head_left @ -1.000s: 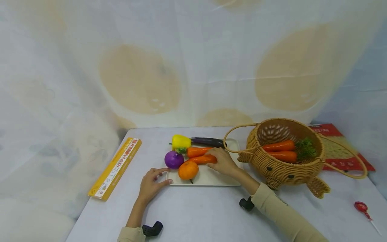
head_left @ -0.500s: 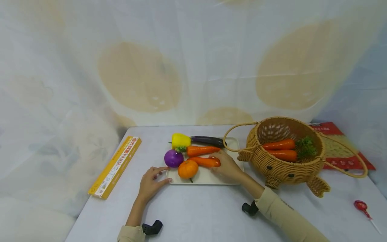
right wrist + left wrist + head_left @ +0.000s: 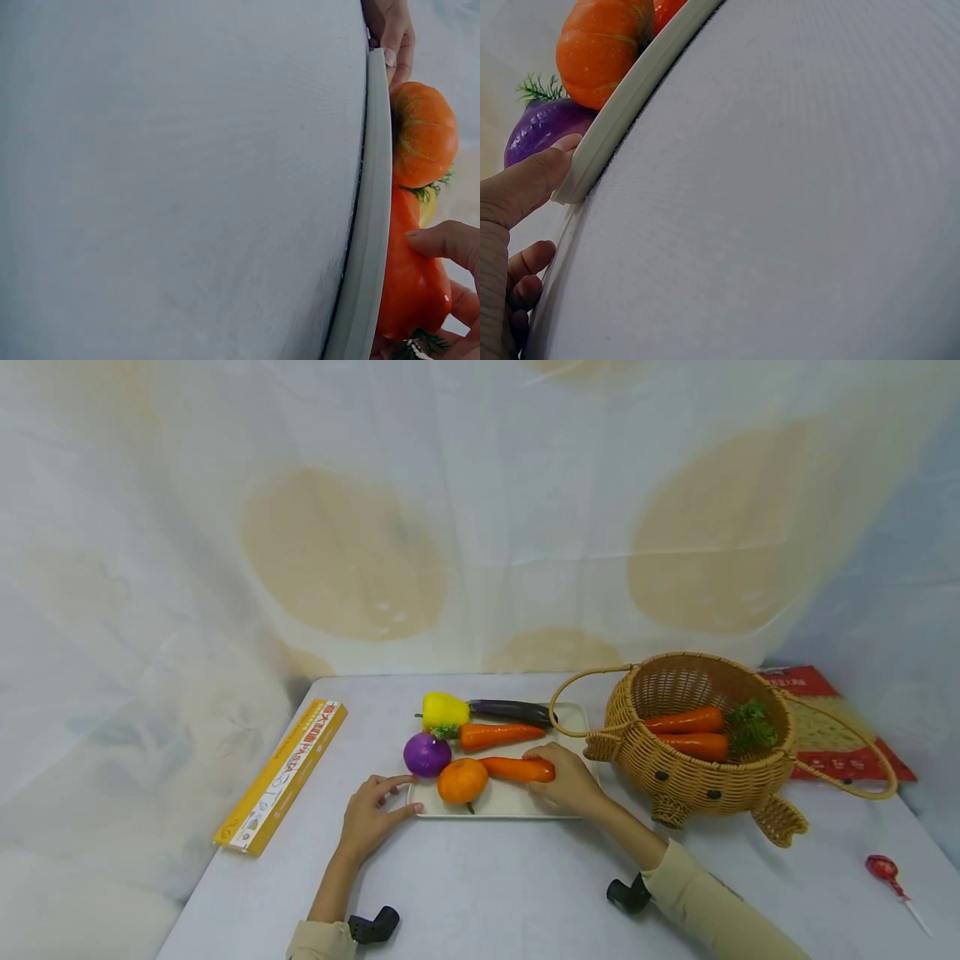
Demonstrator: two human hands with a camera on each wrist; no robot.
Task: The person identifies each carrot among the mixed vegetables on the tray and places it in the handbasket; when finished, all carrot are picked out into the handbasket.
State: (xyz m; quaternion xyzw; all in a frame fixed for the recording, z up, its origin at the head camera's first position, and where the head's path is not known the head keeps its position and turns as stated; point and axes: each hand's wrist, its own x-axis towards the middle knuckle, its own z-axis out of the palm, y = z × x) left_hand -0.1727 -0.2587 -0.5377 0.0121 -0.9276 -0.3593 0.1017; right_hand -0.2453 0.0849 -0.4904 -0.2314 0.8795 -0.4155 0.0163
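Note:
My right hand (image 3: 564, 779) holds an orange carrot (image 3: 513, 768) by its thick end, low over the cream tray (image 3: 517, 811). Green leaves show under the fingers in the right wrist view, where the thumb presses the carrot (image 3: 411, 277). At the tray's left end, my left hand (image 3: 369, 817) touches the rim with thumb and index finger; in the left wrist view its thumb (image 3: 536, 172) lies on the corner. On the tray, a small pumpkin (image 3: 462, 781) sits beside a purple onion-like vegetable (image 3: 427, 755). Behind them lie another carrot (image 3: 498, 736), a yellow bell pepper (image 3: 445, 711) and an eggplant (image 3: 513, 712).
Right of the tray stands a wicker basket (image 3: 686, 785) with two carrots (image 3: 686, 721) in it; one handle overlaps the tray. A red packet (image 3: 832, 727) lies behind it, a lollipop (image 3: 882, 867) at front right. A long yellow pasta box (image 3: 282, 777) lies left.
My right hand has moved right and slightly nearer me, and the held carrot has shifted with it, apart from the carrot behind. The left hand stays at the tray's corner.

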